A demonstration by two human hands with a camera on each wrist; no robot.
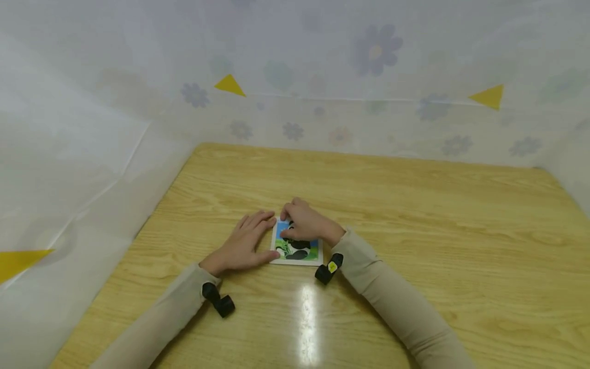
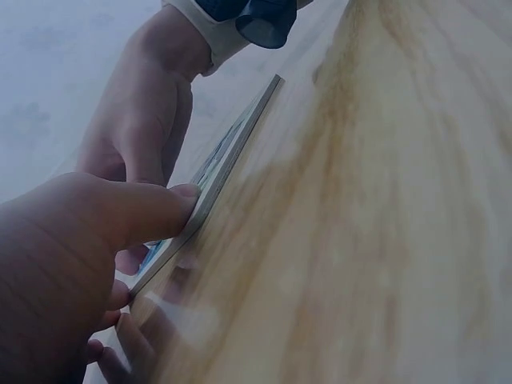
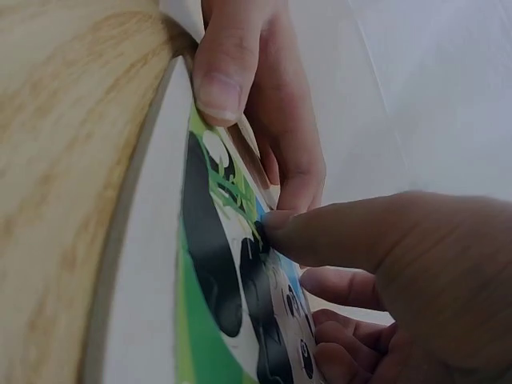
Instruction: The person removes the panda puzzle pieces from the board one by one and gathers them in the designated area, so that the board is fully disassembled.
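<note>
a small square picture board with a white border, printed with a black-and-white panda on green grass under blue sky (image 1: 297,249), lies flat on the light wooden table (image 1: 415,230), near the middle of its front half. the left hand (image 1: 244,245) rests palm down on the table just beside the board's left edge, fingers straight and close together; the left wrist view shows the left thumb (image 2: 148,210) pressed against the thin side edge of the board (image 2: 232,156), with nothing gripped. the right hand (image 1: 306,223) lies over the upper part of the board, its fingers curled downward; the right wrist view shows the right thumb tip (image 3: 276,222) pressing on the printed face (image 3: 216,264), while the other fingers are bent over the far part of the picture. whether they pinch a loose piece cannot be told. both forearms wear beige sleeves (image 1: 392,297), each with a black wrist-mounted camera (image 1: 328,268). a white flower-printed sheet with yellow triangles (image 1: 322,77) encloses the table.
</note>
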